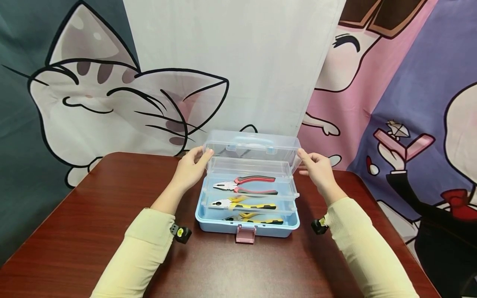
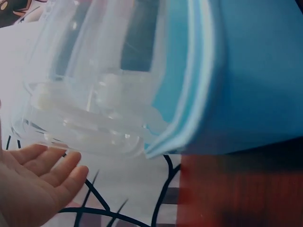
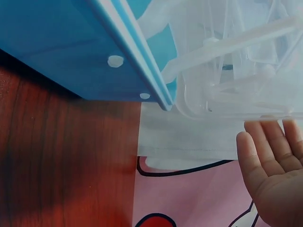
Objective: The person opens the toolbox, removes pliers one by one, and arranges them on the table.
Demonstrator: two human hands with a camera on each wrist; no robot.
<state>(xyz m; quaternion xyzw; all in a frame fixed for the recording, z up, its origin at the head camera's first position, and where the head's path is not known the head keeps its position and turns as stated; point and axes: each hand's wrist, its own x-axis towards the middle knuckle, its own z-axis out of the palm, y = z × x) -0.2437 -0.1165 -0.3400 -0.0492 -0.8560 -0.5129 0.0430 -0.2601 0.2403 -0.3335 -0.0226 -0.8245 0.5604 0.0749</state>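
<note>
A light blue toolbox (image 1: 246,229) stands open on the table, its clear lid (image 1: 253,142) raised at the back. My left hand (image 1: 191,167) holds the lid's left edge, thumb on the inner side; outstretched fingers (image 2: 52,165) touch its outside in the left wrist view. On the opposite edge, my right hand (image 1: 318,169) holds the lid likewise, its thumb hidden in the right wrist view. Clear stepped trays (image 1: 257,165) carry red-and-black pliers (image 1: 257,179) and yellow-and-black pliers (image 1: 257,206). Lower down lie more yellow-and-black pliers (image 1: 264,221), partly covered. A pink latch (image 1: 245,234) hangs down in front.
The dark red-brown wooden table (image 1: 238,269) extends around the toolbox. Behind it hangs a cloth backdrop (image 1: 231,49) with cartoon figures, close to the table's back edge. A small black camera (image 1: 182,234) sits on each wrist.
</note>
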